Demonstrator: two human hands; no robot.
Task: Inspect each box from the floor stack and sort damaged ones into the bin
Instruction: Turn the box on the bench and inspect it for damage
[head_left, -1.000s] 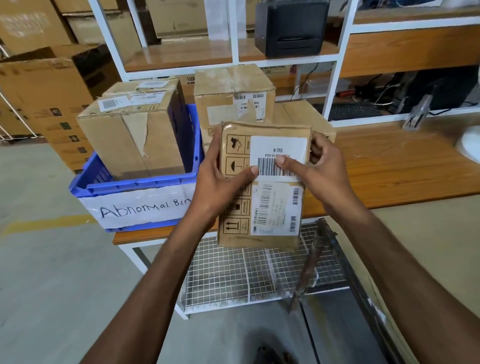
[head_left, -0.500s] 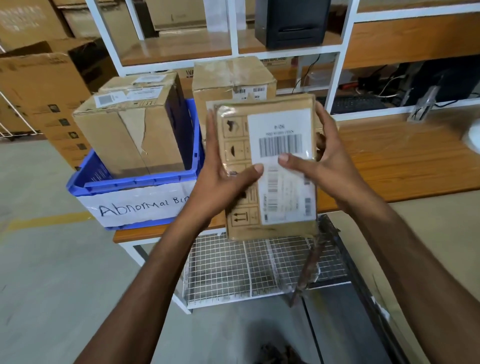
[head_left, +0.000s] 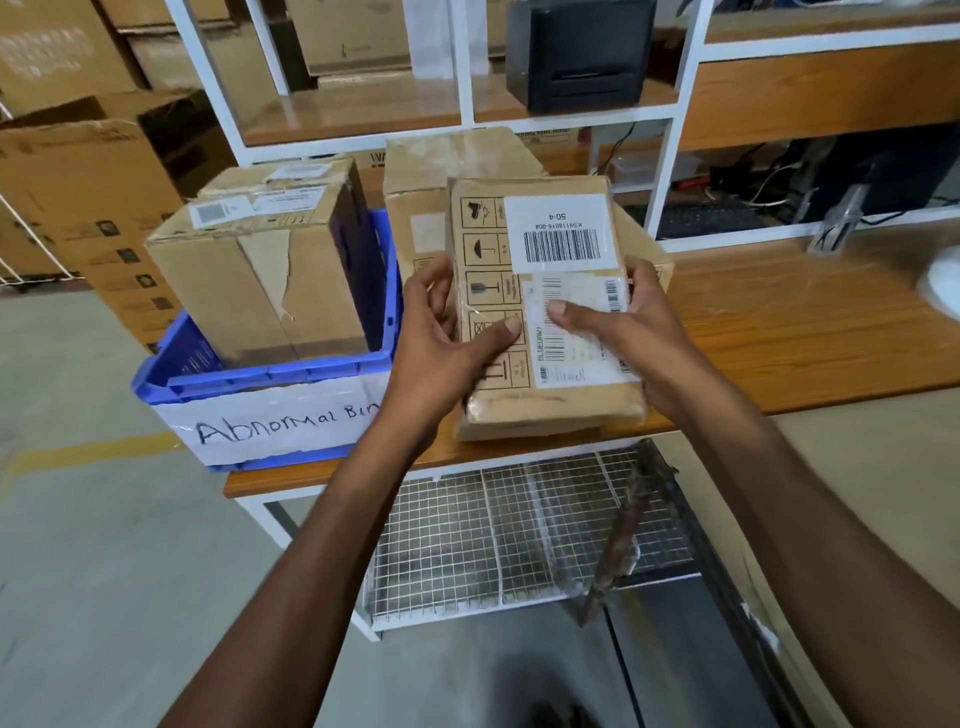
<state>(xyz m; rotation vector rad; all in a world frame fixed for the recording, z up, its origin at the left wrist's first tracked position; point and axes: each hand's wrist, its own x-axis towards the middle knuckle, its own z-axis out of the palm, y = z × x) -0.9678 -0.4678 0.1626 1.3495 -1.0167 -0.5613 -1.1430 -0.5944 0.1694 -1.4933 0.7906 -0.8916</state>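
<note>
I hold a flat brown cardboard box (head_left: 540, 410) with white barcode labels and handling symbols, its labelled face toward me, over the front of the wooden table (head_left: 810, 332). My left hand (head_left: 441, 338) grips its left edge with the thumb on the face. My right hand (head_left: 623, 332) grips the right edge, thumb across the lower label. To the left stands the blue bin (head_left: 270, 374) labelled "Abnormal Bin", holding two cardboard boxes; the front box (head_left: 249, 280) has torn paper down its side.
Two more cardboard boxes (head_left: 441, 171) stand on the table behind the held one. A white shelf frame with a black printer (head_left: 582, 52) rises behind. A wire mesh shelf (head_left: 493, 535) sits under the table. Large cartons (head_left: 78, 176) stack at left on the concrete floor.
The box has been lifted up and away from me toward the table, and my thumbs have slid lower on its face. The bin and other boxes have not moved.
</note>
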